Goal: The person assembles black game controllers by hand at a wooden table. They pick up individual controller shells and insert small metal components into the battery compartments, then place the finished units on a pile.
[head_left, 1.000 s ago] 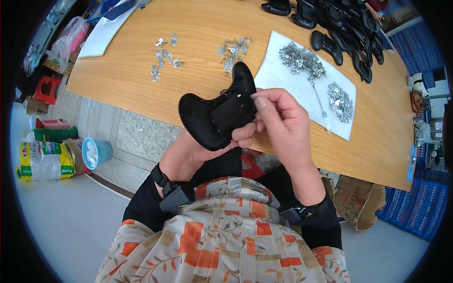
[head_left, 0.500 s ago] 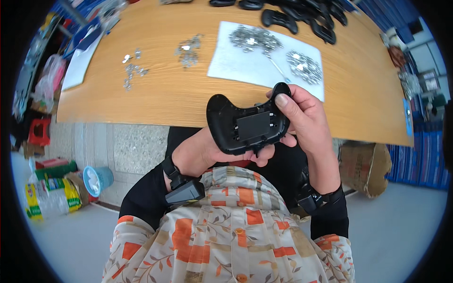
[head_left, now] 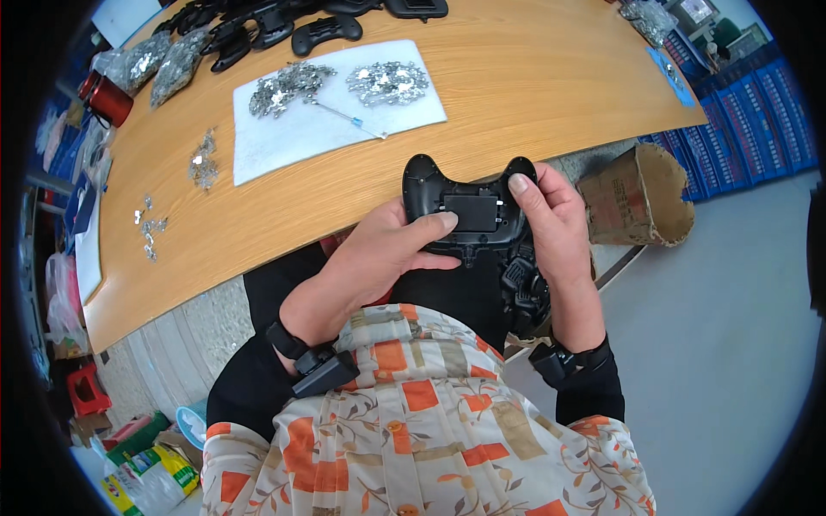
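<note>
A black game controller (head_left: 471, 213) is held between my hands over the table's near edge, its horns pointing away from me. A flat rectangular panel with small metallic bits at its sides faces up. My left hand (head_left: 366, 249) grips the left side, its thumb lying on the panel's left edge and its fingers underneath. My right hand (head_left: 555, 211) pinches the right horn, thumb on top. Beyond lies a white foam sheet (head_left: 258, 159) bearing two piles of small silver metal pieces (head_left: 387, 83) and a thin rod-like tool (head_left: 353, 120).
More black controllers (head_left: 327, 33) cluster at the table's far side, near bags of metal pieces (head_left: 176, 69) and a red cup (head_left: 106, 97). Smaller metal piles (head_left: 204, 162) lie at left. A cardboard box (head_left: 632, 193) stands right; black parts (head_left: 525, 284) sit below my right hand.
My view has turned to the right. The controller has been levelled, and my left thumb has come from beneath onto its upper face. My right hand keeps its hold on the right horn.
</note>
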`<move>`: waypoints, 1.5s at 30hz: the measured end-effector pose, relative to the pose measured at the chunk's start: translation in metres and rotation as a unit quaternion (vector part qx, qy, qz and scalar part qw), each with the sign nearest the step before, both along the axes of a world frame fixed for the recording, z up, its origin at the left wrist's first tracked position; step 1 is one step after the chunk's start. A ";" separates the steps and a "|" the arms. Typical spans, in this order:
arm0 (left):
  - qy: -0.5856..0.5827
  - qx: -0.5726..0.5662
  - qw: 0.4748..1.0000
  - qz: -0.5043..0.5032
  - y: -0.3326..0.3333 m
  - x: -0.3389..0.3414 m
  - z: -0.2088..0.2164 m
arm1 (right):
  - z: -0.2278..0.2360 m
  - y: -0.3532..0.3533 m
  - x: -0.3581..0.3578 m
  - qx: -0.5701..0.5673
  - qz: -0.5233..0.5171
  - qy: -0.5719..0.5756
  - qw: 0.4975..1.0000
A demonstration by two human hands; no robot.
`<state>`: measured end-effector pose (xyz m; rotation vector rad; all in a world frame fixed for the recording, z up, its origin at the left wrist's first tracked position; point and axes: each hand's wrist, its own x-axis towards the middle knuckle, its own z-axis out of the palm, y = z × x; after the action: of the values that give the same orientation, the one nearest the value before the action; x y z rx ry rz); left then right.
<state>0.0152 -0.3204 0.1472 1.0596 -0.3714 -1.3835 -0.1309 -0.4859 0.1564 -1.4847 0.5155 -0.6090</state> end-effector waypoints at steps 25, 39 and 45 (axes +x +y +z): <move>-0.096 0.045 0.990 -0.098 -0.057 0.000 0.009 | -0.065 -0.076 -0.091 0.126 -0.140 0.011 0.982; -0.635 0.126 0.762 0.024 -0.101 0.180 0.063 | -0.262 -0.152 -0.338 -0.111 -0.362 0.323 0.867; -0.824 0.231 0.517 0.027 -0.129 0.309 0.021 | -0.234 -0.133 -0.255 -0.144 -0.293 0.325 0.887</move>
<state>0.3242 -0.4494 0.1684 2.6180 -1.3299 0.1436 -0.3860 -0.6191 -0.0771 -1.8194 1.4898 -0.6579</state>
